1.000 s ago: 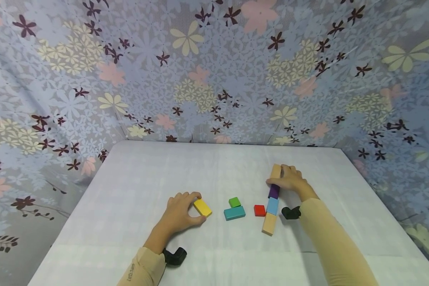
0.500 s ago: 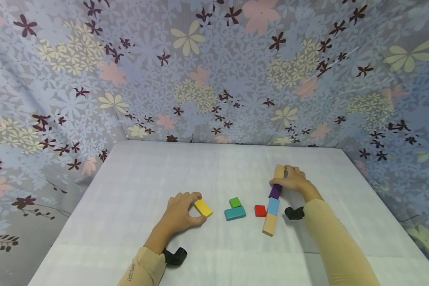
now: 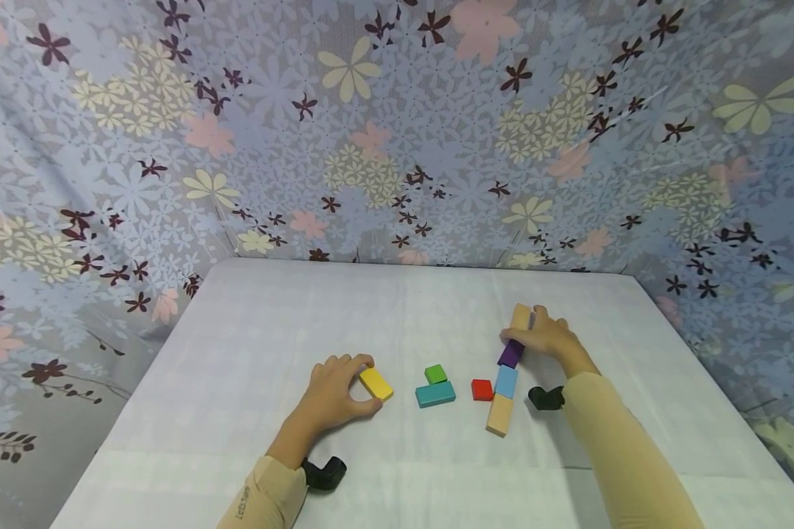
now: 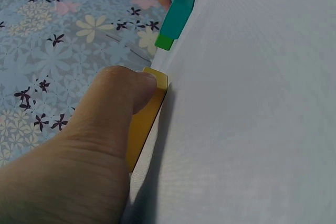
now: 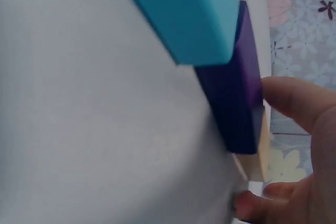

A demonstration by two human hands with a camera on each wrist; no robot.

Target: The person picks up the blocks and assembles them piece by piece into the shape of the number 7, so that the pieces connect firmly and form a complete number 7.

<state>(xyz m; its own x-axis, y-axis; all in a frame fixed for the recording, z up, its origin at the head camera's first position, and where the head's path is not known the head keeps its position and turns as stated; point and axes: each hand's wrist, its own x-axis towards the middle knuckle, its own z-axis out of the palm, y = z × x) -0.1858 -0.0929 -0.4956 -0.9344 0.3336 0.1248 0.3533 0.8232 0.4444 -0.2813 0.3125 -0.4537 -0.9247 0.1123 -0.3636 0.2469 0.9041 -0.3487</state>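
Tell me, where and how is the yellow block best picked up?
I'd hold the yellow block by its two short ends, probably coming from the left, as the left hand does: thumb at the near end, fingers at the far end. It is longer than wide, and the green block and teal block sit off to its right.

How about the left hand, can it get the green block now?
Probably not yet: the left hand grips the yellow block. Past that, only white cloth lies before the green block.
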